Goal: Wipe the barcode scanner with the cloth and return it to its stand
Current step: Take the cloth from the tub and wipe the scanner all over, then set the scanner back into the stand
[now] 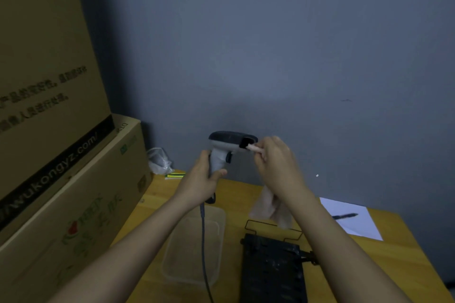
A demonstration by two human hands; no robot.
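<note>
My left hand (205,176) grips the pale handle of the barcode scanner (227,146), held up above the wooden table with its dark head pointing right. A cable (203,241) hangs from the handle's base down toward me. My right hand (277,162) pinches a beige cloth (269,206), with a twisted corner of it pressed into the scanner's front window. The remainder of the cloth dangles below my right wrist. A black stand (272,268) with a wire frame lies on the table under my right forearm.
Stacked cardboard boxes (49,130) fill the left side. A clear plastic tray (194,243) lies on the wooden table (394,261) beside the stand. A white sheet with a pen (349,219) lies at the right. A crumpled plastic bag (158,161) sits against the grey wall.
</note>
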